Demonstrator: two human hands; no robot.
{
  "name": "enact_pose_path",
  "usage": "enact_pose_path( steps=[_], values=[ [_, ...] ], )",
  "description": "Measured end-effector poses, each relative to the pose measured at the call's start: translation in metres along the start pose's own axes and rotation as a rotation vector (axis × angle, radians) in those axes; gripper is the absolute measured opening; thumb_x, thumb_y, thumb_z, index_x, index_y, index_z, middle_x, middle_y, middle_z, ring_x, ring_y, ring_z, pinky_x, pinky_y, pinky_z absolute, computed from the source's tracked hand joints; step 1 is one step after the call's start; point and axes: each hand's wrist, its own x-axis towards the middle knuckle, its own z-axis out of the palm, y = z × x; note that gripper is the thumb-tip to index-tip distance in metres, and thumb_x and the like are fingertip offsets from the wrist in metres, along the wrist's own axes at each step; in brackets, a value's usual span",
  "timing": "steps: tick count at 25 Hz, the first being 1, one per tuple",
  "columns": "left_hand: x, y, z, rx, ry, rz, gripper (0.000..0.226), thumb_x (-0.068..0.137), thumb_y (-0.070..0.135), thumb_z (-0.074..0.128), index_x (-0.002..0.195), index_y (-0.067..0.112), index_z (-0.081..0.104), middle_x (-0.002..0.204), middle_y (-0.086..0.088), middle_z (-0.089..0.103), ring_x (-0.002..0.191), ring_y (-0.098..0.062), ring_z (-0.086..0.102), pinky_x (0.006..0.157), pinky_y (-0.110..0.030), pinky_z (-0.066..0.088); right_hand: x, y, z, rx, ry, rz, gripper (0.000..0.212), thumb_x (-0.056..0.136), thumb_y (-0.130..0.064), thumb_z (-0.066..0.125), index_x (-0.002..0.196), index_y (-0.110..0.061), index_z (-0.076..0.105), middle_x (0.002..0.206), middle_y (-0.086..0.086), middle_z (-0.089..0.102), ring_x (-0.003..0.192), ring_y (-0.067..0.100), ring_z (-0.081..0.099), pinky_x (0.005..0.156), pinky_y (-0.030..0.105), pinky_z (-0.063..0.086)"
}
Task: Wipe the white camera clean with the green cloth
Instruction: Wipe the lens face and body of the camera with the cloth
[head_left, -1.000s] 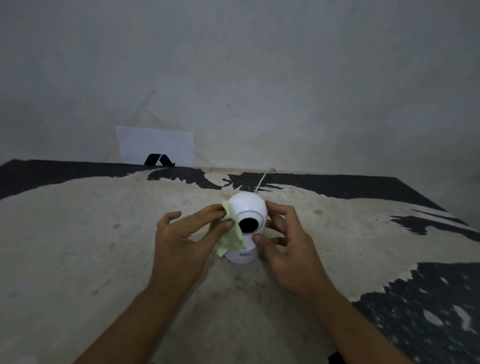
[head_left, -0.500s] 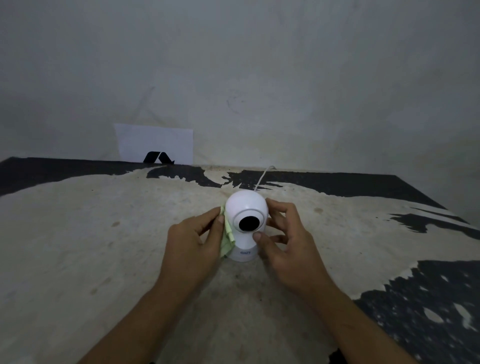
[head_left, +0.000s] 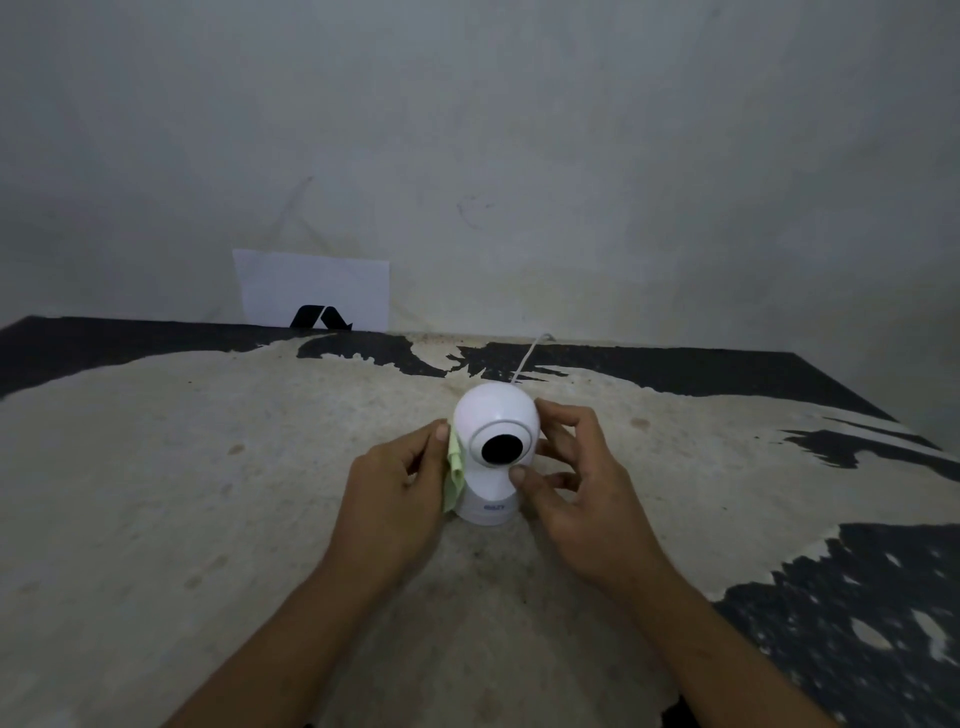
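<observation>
- Since a second ago, left hand (head_left: 400, 493) has slid beside the white camera (head_left: 493, 452), bunching the green cloth (head_left: 454, 470) against its left side.
- Right hand (head_left: 576, 488) cups the camera's right side, fingers curled.
- Camera stands upright at frame centre on the worn table (head_left: 208, 493).

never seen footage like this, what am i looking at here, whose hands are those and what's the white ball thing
There is no machine here. The one picture comes from a camera worn on a person's head, looking forward and down at their own hands. The white ball is a small camera with a dark lens, standing on a worn table; a thin cable runs from behind it toward the wall. The left hand presses a green cloth against the camera's side. The right hand steadies the other side with its fingers. A white sheet leans on the wall behind.
</observation>
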Motion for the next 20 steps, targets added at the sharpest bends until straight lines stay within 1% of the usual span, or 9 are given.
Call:
enact_pose_path(
  steps=[2,3,5,6,8,11,13,16,20],
  values=[
    [-0.001,-0.001,0.001,0.067,-0.019,-0.012,0.031,0.096,0.027,0.044,0.076,0.023,0.068,0.067,0.011,0.067,0.064,-0.004,0.062,0.059,-0.029,0.053,0.000,0.000,0.001,0.000,-0.003,0.006,0.051,0.086,-0.023,0.067,0.123,-0.042,0.037,0.125,-0.026,0.055,0.110,-0.012,0.051,0.086,0.023,0.050],
    [0.000,0.001,0.000,0.066,0.016,0.012,0.027,0.096,0.026,0.046,0.078,0.025,0.067,0.071,0.014,0.068,0.069,-0.005,0.063,0.061,-0.027,0.053,-0.001,0.000,0.001,0.001,-0.005,0.005,0.051,0.086,-0.024,0.067,0.123,-0.042,0.037,0.124,-0.027,0.054,0.110,-0.013,0.051,0.085,0.023,0.050],
    [0.003,0.007,0.000,0.057,0.121,0.101,0.014,0.094,0.030,0.052,0.099,0.032,0.065,0.082,0.025,0.064,0.082,0.005,0.062,0.066,-0.012,0.051,-0.001,0.000,0.000,0.000,-0.004,-0.006,0.050,0.085,-0.024,0.067,0.122,-0.042,0.038,0.124,-0.027,0.056,0.111,-0.011,0.052,0.084,0.024,0.051],
    [0.005,0.010,0.001,0.069,0.147,0.134,0.020,0.093,0.033,0.053,0.109,0.030,0.064,0.085,0.026,0.063,0.084,0.008,0.061,0.068,-0.008,0.050,-0.001,0.000,0.000,-0.001,-0.003,-0.011,0.050,0.085,-0.024,0.067,0.122,-0.042,0.038,0.123,-0.027,0.056,0.112,-0.011,0.053,0.084,0.024,0.052],
    [0.003,0.011,0.003,0.055,0.131,0.124,0.024,0.093,0.037,0.051,0.114,0.031,0.061,0.087,0.028,0.061,0.085,0.013,0.060,0.068,-0.005,0.048,0.000,-0.001,0.000,-0.002,-0.001,-0.012,0.050,0.085,-0.024,0.067,0.122,-0.042,0.038,0.123,-0.027,0.056,0.112,-0.011,0.052,0.084,0.023,0.052],
    [-0.002,0.004,0.003,0.046,0.044,0.015,0.019,0.094,0.038,0.042,0.097,0.041,0.061,0.080,0.026,0.064,0.081,0.010,0.061,0.065,-0.010,0.050,0.000,0.000,0.001,0.005,0.007,0.000,0.051,0.085,-0.024,0.067,0.123,-0.042,0.038,0.127,-0.022,0.056,0.114,-0.004,0.053,0.085,0.023,0.051],
    [-0.002,-0.004,0.002,0.103,0.019,-0.041,0.022,0.095,0.032,0.046,0.091,0.032,0.067,0.079,0.017,0.068,0.076,0.003,0.061,0.059,-0.015,0.049,0.000,0.001,0.001,0.008,0.002,0.007,0.052,0.085,-0.023,0.067,0.123,-0.043,0.037,0.127,-0.023,0.054,0.115,-0.003,0.051,0.085,0.022,0.049],
    [0.001,-0.009,-0.001,0.120,0.026,-0.119,0.011,0.090,0.020,0.058,0.091,0.022,0.069,0.082,0.010,0.070,0.073,0.005,0.061,0.057,-0.008,0.042,-0.001,0.001,0.000,0.013,-0.004,0.013,0.053,0.085,-0.023,0.067,0.124,-0.043,0.037,0.125,-0.025,0.054,0.112,-0.007,0.051,0.083,0.019,0.048],
    [0.008,0.005,-0.014,-0.083,0.123,-0.153,0.007,0.084,0.024,0.067,0.085,0.030,0.070,0.076,0.015,0.071,0.071,0.005,0.065,0.056,-0.004,0.045,-0.001,0.001,0.000,0.016,-0.006,0.008,0.053,0.086,-0.024,0.067,0.124,-0.044,0.036,0.124,-0.027,0.054,0.111,-0.013,0.050,0.081,0.017,0.046]
  ],
)
